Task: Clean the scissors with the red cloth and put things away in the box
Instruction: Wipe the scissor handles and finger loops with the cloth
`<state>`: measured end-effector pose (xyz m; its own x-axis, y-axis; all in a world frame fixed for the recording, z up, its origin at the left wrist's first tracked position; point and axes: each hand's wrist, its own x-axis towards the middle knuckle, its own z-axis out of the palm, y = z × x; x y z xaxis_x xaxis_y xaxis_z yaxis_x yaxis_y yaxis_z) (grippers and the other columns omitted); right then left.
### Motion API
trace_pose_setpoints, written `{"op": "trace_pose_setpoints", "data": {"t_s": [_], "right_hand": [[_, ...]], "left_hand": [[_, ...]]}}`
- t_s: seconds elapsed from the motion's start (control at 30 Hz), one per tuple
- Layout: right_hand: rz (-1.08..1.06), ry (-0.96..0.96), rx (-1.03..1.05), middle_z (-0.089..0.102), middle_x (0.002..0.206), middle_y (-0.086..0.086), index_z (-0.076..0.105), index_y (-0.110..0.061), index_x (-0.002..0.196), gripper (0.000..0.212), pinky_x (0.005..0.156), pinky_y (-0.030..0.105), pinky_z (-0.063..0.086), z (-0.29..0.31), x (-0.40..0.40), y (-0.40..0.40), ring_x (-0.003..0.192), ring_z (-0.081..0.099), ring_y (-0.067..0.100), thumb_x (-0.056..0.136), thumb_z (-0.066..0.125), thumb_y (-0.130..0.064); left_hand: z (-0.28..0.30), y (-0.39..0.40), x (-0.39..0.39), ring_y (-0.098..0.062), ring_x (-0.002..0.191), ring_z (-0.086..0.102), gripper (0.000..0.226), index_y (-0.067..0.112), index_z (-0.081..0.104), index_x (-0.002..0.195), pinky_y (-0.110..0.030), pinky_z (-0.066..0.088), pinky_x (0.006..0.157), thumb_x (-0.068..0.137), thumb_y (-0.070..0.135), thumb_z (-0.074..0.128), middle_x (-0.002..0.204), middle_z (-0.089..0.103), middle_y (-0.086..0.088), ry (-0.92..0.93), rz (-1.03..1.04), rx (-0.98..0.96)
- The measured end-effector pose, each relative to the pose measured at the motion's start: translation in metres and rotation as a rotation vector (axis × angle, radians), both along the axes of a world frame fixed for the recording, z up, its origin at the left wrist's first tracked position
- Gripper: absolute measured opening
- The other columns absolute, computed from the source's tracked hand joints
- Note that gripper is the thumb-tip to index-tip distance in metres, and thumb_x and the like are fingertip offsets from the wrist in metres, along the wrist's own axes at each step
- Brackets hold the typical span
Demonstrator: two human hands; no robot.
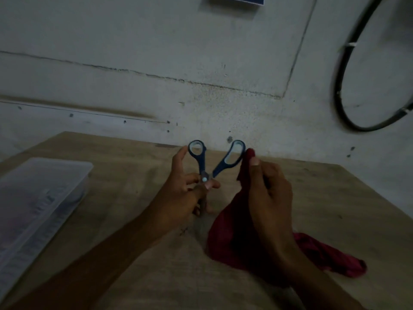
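Observation:
The scissors [202, 163] have dark blue handles with pale inner rings, and the handles are spread wide apart and point away from me. My left hand [185, 193] grips them around the pivot and blades, so the blades are mostly hidden. My right hand [268, 189] pinches the red cloth [225, 233] beside the right handle. The rest of the cloth hangs down onto the wooden table [138, 166]. The clear plastic box [38, 198] lies at the left of the table.
A grey stained wall rises just behind the table's far edge. A black cable loop [342, 70] hangs on the wall at the upper right. The cloth's tail [335, 258] trails toward the table's right side.

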<state>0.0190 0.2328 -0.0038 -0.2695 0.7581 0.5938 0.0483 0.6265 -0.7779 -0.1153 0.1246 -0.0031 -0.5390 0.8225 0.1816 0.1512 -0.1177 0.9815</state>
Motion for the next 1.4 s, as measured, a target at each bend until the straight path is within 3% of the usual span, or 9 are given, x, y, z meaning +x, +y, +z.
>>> {"op": "trace_pose_setpoints", "data": {"t_s": [0.07, 0.13, 0.23, 0.33, 0.53, 0.73, 1.13, 1.3, 1.4], "right_hand": [[-0.049, 0.072, -0.034, 0.071, 0.098, -0.002, 0.079, -0.024, 0.100, 0.033, 0.082, 0.032, 0.058, 0.000, 0.003, 0.011, 0.094, 0.069, 0.012, 0.112, 0.051, -0.037], [-0.056, 0.162, -0.110, 0.075, 0.110, -0.004, 0.077, -0.033, 0.118, 0.020, 0.092, 0.045, 0.062, 0.003, 0.004, 0.017, 0.103, 0.072, 0.014, 0.109, 0.059, -0.034], [0.005, 0.215, -0.193, 0.080, 0.112, -0.007, 0.075, -0.030, 0.126, 0.024, 0.096, 0.042, 0.063, 0.008, 0.008, 0.021, 0.107, 0.075, 0.009, 0.103, 0.069, -0.029], [0.084, 0.213, -0.210, 0.082, 0.112, -0.007, 0.079, -0.022, 0.123, 0.025, 0.098, 0.039, 0.063, 0.010, 0.009, 0.021, 0.106, 0.077, 0.008, 0.098, 0.076, -0.023], [0.114, 0.232, -0.211, 0.084, 0.101, -0.003, 0.083, -0.011, 0.114, 0.024, 0.094, 0.032, 0.064, 0.010, 0.007, 0.015, 0.098, 0.080, 0.009, 0.091, 0.082, -0.012], [0.129, 0.075, -0.080, 0.081, 0.086, -0.018, 0.083, -0.031, 0.093, 0.020, 0.079, 0.022, 0.063, -0.008, -0.006, -0.017, 0.080, 0.078, -0.001, 0.090, 0.083, -0.011], [0.057, 0.183, -0.068, 0.081, 0.092, -0.008, 0.081, -0.019, 0.104, 0.012, 0.083, 0.028, 0.064, -0.009, -0.011, -0.006, 0.087, 0.078, 0.004, 0.095, 0.079, -0.012], [0.132, -0.079, 0.059, 0.078, 0.100, -0.011, 0.082, -0.019, 0.108, 0.013, 0.081, 0.007, 0.052, -0.021, -0.012, -0.016, 0.095, 0.072, -0.003, 0.097, 0.076, -0.014], [0.060, -0.045, 0.059, 0.079, 0.097, -0.013, 0.083, -0.020, 0.107, 0.014, 0.083, 0.008, 0.053, -0.014, -0.010, -0.008, 0.092, 0.073, -0.003, 0.096, 0.077, -0.015]], "left_hand": [[-0.004, 0.001, 0.004, -0.021, 0.074, 0.075, 0.089, 0.044, 0.008, 0.152, -0.032, 0.057, 0.062, 0.092, 0.021, 0.070, 0.111, 0.077, 0.005, -0.038, -0.040, -0.027], [-0.005, 0.000, 0.008, -0.013, 0.084, 0.076, 0.073, 0.026, 0.028, 0.151, -0.028, 0.058, 0.063, 0.092, 0.018, 0.069, 0.110, 0.078, 0.006, -0.046, -0.054, -0.033], [0.001, -0.001, 0.014, 0.002, 0.081, 0.072, 0.034, 0.012, 0.061, 0.128, -0.010, 0.049, 0.057, 0.095, 0.012, 0.064, 0.102, 0.079, -0.001, -0.026, -0.067, -0.002], [0.004, -0.001, 0.017, 0.001, 0.056, 0.061, 0.019, 0.007, 0.069, 0.111, -0.009, 0.042, 0.047, 0.100, 0.016, 0.057, 0.087, 0.075, -0.002, -0.060, -0.036, 0.034], [-0.006, 0.002, 0.010, -0.013, 0.059, 0.056, 0.025, 0.013, 0.070, 0.099, -0.022, 0.050, 0.057, 0.102, 0.029, 0.051, 0.071, 0.068, 0.002, 0.056, -0.015, 0.031], [-0.010, 0.004, 0.009, -0.011, 0.053, 0.059, 0.017, 0.012, 0.070, 0.091, -0.021, 0.050, 0.051, 0.099, 0.020, 0.058, 0.070, 0.072, -0.004, 0.044, 0.012, 0.073], [-0.006, 0.002, 0.014, -0.005, 0.049, 0.057, 0.020, 0.014, 0.069, 0.090, -0.013, 0.042, 0.044, 0.100, 0.024, 0.055, 0.067, 0.072, 0.000, 0.005, -0.033, 0.098], [-0.014, 0.003, 0.010, -0.007, 0.039, 0.051, 0.030, 0.013, 0.070, 0.084, -0.020, 0.039, 0.041, 0.101, 0.031, 0.054, 0.048, 0.061, 0.003, 0.015, 0.027, 0.049], [-0.015, 0.006, 0.010, -0.008, 0.040, 0.052, 0.033, 0.011, 0.071, 0.088, -0.019, 0.039, 0.040, 0.102, 0.033, 0.051, 0.051, 0.063, 0.003, -0.010, 0.013, 0.036]]}}
